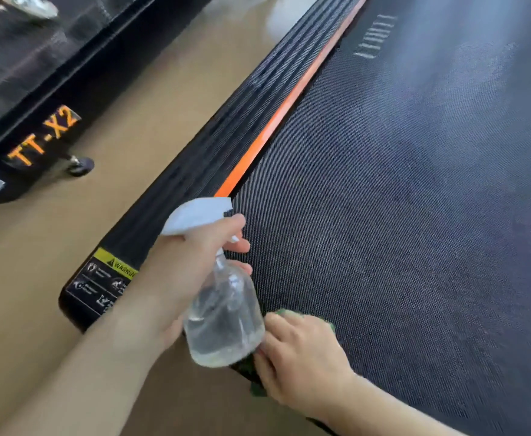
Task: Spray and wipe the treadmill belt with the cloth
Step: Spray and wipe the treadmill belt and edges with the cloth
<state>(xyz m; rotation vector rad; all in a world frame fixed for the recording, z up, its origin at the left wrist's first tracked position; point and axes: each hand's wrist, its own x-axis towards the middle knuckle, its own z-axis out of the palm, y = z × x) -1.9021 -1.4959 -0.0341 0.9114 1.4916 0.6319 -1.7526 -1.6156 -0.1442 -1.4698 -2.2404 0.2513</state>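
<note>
- The left hand (195, 269) grips the neck of a clear plastic spray bottle with a white trigger head (223, 313), fingers curled round it just under the head, one finger lying by the trigger; the nozzle points up the belt, away from the person.
- The bottle hangs tilted over the near left corner of the belt and holds clear liquid in its lower part.
- The right hand (302, 357) presses down on a green cloth (305, 316), palm flat and fingers bent over it; only green edges show, beyond the fingertips and below the hand near the belt's end.
- The cloth lies on the dark, finely textured treadmill belt (415, 215), at its near end, just beside the bottle's base.
- Faint pale lettering shows far up the belt.
- An orange strip (276, 121) runs along the belt's left edge, with a black ribbed side rail (220, 133) outside it.
- A yellow-and-black warning label (107, 281) sits on the rail's near end.
- Left of the rail is tan floor (126, 121), then a second black machine marked "TT-X2" in orange (44, 133).
</note>
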